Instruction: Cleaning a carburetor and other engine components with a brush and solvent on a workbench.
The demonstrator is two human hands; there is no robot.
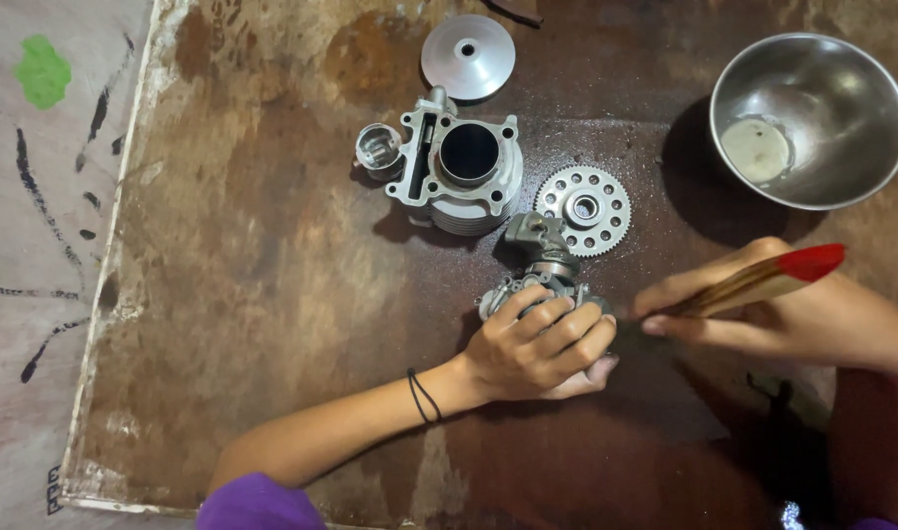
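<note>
My left hand [542, 344] grips a small grey metal carburetor [545, 257] that stands on the rusty brown metal sheet [272, 294]. My right hand [763, 314] holds a brush with a wooden handle and a red end [763, 280]; its tip points at the carburetor's right side, just beside my left fingers. The bristles are hidden between the two hands.
A finned engine cylinder [464, 172] stands behind the carburetor, with a small piston [378, 149] to its left. A toothed sprocket disc [583, 209] lies to the right, a round metal pulley face [467, 56] at the back. A steel bowl [812, 118] holds pale liquid.
</note>
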